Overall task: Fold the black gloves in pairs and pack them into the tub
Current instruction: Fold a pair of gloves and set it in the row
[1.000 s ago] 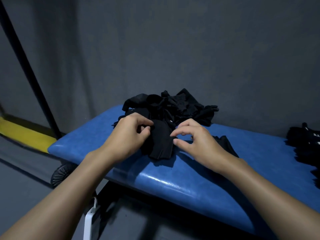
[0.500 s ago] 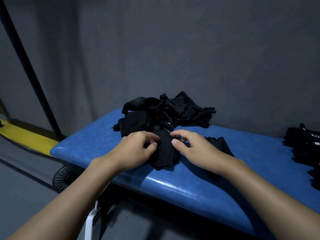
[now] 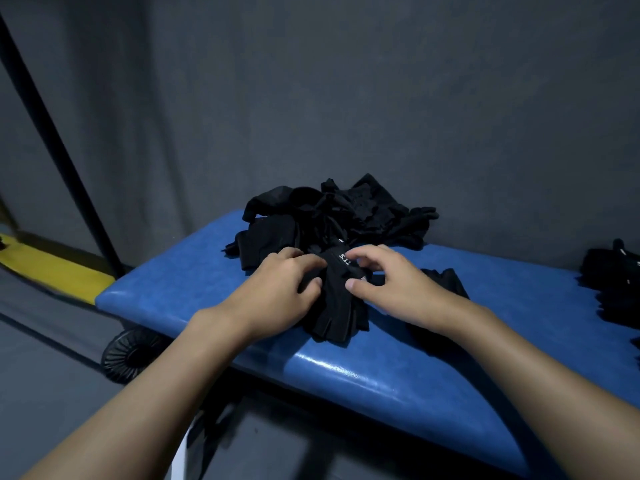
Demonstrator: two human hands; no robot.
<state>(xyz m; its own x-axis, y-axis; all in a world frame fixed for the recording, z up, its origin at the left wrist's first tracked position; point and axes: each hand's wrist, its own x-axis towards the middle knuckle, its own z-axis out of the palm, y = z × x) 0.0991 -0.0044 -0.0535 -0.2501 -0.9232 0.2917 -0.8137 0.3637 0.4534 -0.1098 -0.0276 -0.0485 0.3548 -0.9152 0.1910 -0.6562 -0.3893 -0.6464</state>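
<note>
Both the left hand (image 3: 277, 289) and the right hand (image 3: 391, 285) pinch the stacked black gloves (image 3: 336, 315) flat against the blue surface (image 3: 381, 375), probably squaring their edges for folding.

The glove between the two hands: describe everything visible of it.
The glove is black, of soft matt fabric, with small white lettering near its cuff. It lies flat on the blue padded bench, cuff toward the glove pile, its short finger stubs pointing at the near edge. The left hand pinches its left side and the right hand grips the cuff end with curled fingers. Whether it is one glove or two stacked cannot be told.
</note>
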